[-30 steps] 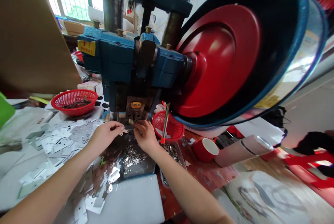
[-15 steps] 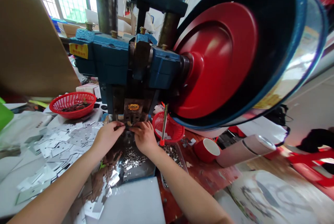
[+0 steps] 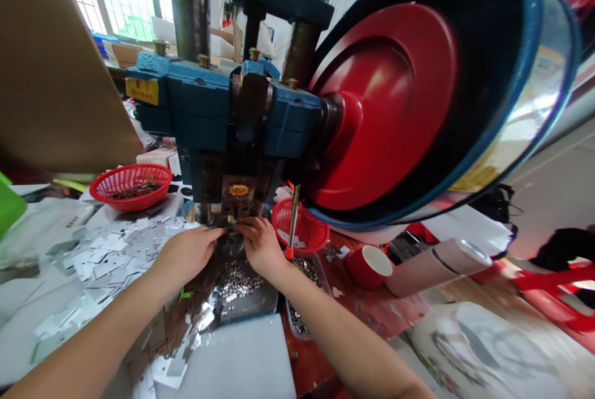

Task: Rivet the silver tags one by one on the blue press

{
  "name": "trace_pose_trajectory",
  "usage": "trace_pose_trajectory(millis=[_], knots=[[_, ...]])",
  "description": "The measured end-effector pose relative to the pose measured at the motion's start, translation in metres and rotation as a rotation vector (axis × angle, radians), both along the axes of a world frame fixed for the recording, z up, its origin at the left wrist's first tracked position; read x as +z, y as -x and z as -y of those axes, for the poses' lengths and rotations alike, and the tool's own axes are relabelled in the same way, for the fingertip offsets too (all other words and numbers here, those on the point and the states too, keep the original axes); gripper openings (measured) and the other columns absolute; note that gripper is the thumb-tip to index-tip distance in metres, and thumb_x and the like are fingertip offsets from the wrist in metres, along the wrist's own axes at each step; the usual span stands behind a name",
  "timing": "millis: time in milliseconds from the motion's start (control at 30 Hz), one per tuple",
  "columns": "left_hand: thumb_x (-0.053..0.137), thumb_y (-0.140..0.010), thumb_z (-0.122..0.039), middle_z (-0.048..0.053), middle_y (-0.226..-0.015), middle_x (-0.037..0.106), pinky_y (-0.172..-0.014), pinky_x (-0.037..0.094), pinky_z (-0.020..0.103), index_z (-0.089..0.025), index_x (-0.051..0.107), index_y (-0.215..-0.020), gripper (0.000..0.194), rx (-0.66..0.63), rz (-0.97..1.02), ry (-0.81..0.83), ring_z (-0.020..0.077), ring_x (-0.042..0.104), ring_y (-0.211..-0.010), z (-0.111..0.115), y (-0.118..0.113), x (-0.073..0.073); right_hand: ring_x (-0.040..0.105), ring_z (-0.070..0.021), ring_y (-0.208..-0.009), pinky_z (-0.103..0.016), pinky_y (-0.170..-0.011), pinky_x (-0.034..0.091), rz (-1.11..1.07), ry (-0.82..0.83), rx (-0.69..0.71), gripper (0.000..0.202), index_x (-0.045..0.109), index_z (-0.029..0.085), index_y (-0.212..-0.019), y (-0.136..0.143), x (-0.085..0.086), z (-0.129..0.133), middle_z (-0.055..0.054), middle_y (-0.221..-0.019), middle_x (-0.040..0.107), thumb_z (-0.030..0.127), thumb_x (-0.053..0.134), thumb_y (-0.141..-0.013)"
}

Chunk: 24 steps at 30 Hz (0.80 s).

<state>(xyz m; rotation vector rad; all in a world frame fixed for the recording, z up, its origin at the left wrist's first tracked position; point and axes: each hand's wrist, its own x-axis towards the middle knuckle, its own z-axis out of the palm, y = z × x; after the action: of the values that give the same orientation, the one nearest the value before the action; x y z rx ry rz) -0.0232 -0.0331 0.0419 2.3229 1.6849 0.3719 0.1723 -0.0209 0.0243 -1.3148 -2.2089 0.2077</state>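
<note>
A blue punch press (image 3: 199,105) stands in front of me, its dark tooling low in the middle. My left hand (image 3: 193,251) is at the left side of the tooling, fingers closed and pointing right; what they hold is hidden. On the other side, my right hand (image 3: 261,247) has its fingers curled together close under the punch, and I cannot make out anything in them. Small shiny metal bits (image 3: 237,284) lie on the press bed just below the hands. Loose flat metal plates (image 3: 109,256) are heaped to the left of my left hand.
A red basket (image 3: 132,204) with dark pieces sits at the left, another red basket (image 3: 316,232) behind my right hand. The large red flywheel (image 3: 395,101) fills the upper right. A red cup (image 3: 369,267) and a pink thermos (image 3: 437,267) stand right of my right arm.
My left hand has turned, its back now more toward me, and its fingertips have shifted slightly right. My right hand has moved only slightly. The press looks the same.
</note>
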Motion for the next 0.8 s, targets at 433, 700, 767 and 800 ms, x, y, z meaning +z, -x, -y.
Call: trace_pose_trajectory(millis=[433,700,767,800], knots=[[0.039,-0.086,-0.040,0.002,-0.112,0.069,-0.077,0.047,0.032,-0.033,0.057,-0.122,0.041,0.122,0.170,0.037,0.0242,0.065,-0.096,0.024,0.023,-0.005,0.063,-0.0206,-0.087,-0.036,-0.083,0.049,-1.064,0.339,-0.193,0.052,0.063,0.020,-0.107,-0.062,-0.013,0.051,-0.006,-0.090,0.068,0.057,0.030,-0.092],[0.042,-0.073,-0.022,-0.004,-0.064,0.061,-0.053,0.037,0.024,-0.024,0.042,-0.135,0.062,0.068,0.325,0.284,0.0162,0.059,-0.057,-0.001,0.017,-0.007,0.062,-0.0188,-0.082,-0.034,-0.081,0.048,-1.109,0.334,-0.159,0.044,0.065,0.021,-0.106,-0.060,-0.014,0.054,-0.005,-0.086,0.067,0.053,0.038,-0.092],[0.043,-0.071,-0.020,-0.005,-0.059,0.057,-0.050,0.034,0.024,-0.022,0.043,-0.133,0.062,0.065,0.334,0.306,0.0162,0.057,-0.054,-0.008,0.013,-0.007,0.061,-0.0190,-0.083,-0.034,-0.081,0.047,-1.100,0.336,-0.148,0.045,0.065,0.021,-0.107,-0.060,-0.014,0.054,-0.005,-0.086,0.067,0.053,0.037,-0.092],[0.043,-0.071,-0.020,-0.006,-0.058,0.056,-0.050,0.034,0.024,-0.022,0.044,-0.132,0.061,0.064,0.333,0.304,0.0162,0.056,-0.054,-0.010,0.012,-0.006,0.061,-0.0192,-0.083,-0.034,-0.081,0.047,-1.093,0.337,-0.141,0.045,0.065,0.021,-0.106,-0.060,-0.014,0.054,-0.005,-0.086,0.067,0.053,0.038,-0.092]])
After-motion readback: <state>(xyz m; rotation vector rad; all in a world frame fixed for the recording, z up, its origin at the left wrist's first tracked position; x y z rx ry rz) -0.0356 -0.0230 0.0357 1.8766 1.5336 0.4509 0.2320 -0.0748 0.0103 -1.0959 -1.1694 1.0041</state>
